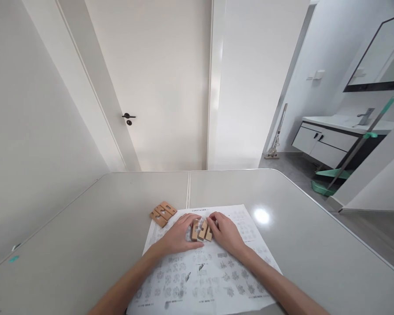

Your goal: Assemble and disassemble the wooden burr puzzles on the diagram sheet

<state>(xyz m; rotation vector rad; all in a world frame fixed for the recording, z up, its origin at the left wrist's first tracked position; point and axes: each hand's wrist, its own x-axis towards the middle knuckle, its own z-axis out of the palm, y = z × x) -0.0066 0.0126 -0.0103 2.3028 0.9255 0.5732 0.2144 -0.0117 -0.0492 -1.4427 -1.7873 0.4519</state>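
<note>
Three notched wooden puzzle pieces (201,230) lie side by side on a printed instruction sheet (203,271). My left hand (177,238) rests on the sheet at their left, fingers curled against the leftmost piece. My right hand (226,234) presses in from the right, fingers bent over the rightmost piece. Both hands pinch the group together between them. Further wooden pieces (163,213) lie in a flat cluster on the table, just off the sheet's top left corner, apart from both hands.
A grey table (85,245) with a centre seam runs to a rounded far right corner. Behind it stand a white wall and a door with a black handle (128,117). At right a bathroom with a vanity (328,140) and a green dustpan (325,186).
</note>
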